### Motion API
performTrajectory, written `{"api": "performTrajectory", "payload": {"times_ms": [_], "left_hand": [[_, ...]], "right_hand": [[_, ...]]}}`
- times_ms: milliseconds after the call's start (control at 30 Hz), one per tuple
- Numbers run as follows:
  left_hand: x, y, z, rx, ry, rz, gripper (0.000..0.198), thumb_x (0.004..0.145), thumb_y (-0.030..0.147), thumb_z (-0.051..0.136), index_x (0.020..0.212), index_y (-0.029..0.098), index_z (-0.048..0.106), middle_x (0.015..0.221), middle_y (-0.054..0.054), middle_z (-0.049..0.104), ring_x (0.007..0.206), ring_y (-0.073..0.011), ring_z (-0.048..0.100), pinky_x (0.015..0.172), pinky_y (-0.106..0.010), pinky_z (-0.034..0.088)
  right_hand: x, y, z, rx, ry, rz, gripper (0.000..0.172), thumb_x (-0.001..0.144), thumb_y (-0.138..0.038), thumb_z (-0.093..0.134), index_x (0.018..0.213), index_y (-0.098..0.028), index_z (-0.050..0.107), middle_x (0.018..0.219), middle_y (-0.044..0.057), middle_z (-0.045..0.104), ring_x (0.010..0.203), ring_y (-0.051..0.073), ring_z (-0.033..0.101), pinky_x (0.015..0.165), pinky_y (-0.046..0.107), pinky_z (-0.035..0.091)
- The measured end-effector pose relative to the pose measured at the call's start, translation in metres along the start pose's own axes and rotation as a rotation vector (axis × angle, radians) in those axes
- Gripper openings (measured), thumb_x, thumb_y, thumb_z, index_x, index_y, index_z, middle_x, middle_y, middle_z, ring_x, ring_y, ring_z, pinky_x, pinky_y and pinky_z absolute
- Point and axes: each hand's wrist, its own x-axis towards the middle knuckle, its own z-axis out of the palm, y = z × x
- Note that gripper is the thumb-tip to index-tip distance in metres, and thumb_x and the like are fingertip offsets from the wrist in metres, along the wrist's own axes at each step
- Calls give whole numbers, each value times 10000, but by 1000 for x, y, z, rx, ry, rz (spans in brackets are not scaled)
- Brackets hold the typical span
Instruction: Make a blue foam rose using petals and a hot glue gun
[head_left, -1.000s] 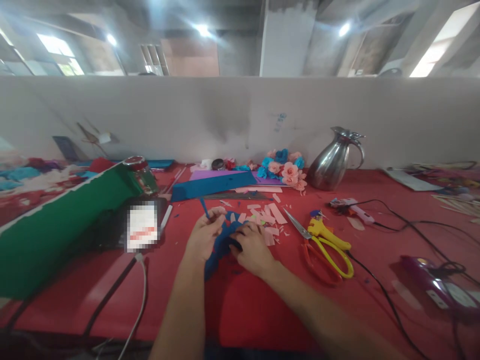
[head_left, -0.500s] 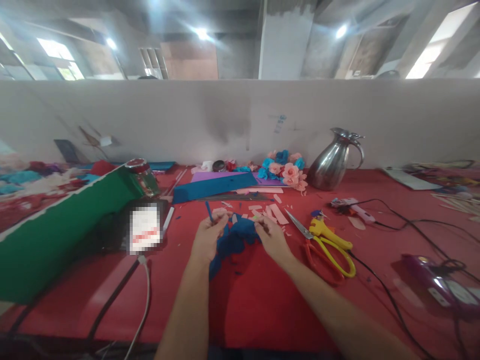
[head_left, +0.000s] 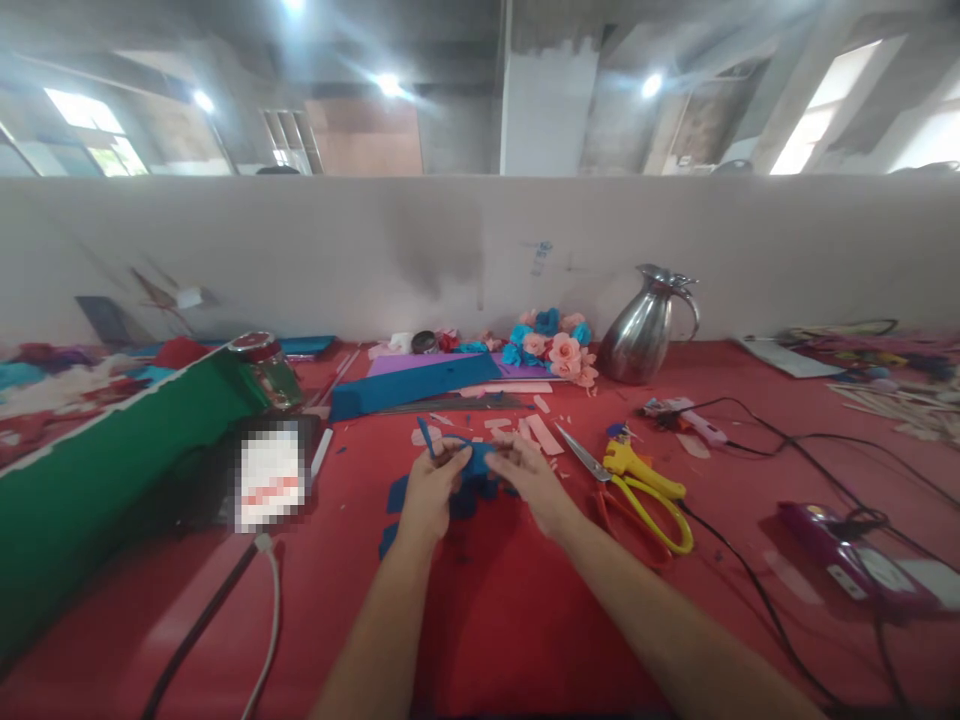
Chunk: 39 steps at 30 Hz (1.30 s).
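Observation:
A strip of blue crepe paper [head_left: 480,462], cut in petal-like lobes, is stretched between my hands just above the red table. My left hand [head_left: 439,485] pinches it between thumb and fingers, and a narrow blue end sticks up beside that hand. My right hand [head_left: 529,475] is closed on the strip's other side, thumb against fingers. More blue pieces [head_left: 397,493] show to the left of and under my left hand. Parts of the strip are hidden behind the fingers.
Scissors [head_left: 630,500] and a yellow glue gun [head_left: 641,468] lie right of my hands, with cords beyond. Paper flowers [head_left: 559,348], a blue sheet [head_left: 412,385] and a steel jug [head_left: 645,325] stand at the back. A green board [head_left: 112,490] borders the left.
My hands have come closer together along the blue strip, the right one moving toward the left. The whole view has shifted slightly, so the table's things appear further left.

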Motion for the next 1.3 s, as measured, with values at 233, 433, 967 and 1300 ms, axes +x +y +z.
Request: {"api": "performTrajectory", "payload": {"times_ms": [233,433,967,1300], "left_hand": [[-1,0,6,26,-58,-27,301,534,279,830,686,143,609,509,81,458,376,-11,290,372,-177,180],[-3,0,9,106,-57,-16,354,580,317,814,875,160,698,654,27,576,414,-25,345,387,-184,218],[-17,6,37,-46,56,59,291,487,239,855,675,135,659,516,59,536,404,-32,413,379,-150,305],[-50,73,14,-181,277,68,142,550,94,737,600,169,626,385,93,393,313,-13,214,317,-159,220]], "right_hand": [[3,-4,-3,-2,56,-44,231,656,-388,703,689,-192,586,581,-39,565,558,118,510,556,247,393],[8,-12,-11,88,133,-36,195,640,-342,696,700,-187,593,543,-49,533,508,98,458,515,232,358],[-18,-30,-14,-157,-126,-59,61,765,-255,562,804,-208,555,685,-32,607,580,124,586,595,259,480],[-94,-39,-133,-1408,263,-166,434,711,-58,543,1132,-150,597,1168,151,618,1107,283,541,970,429,380]]}}
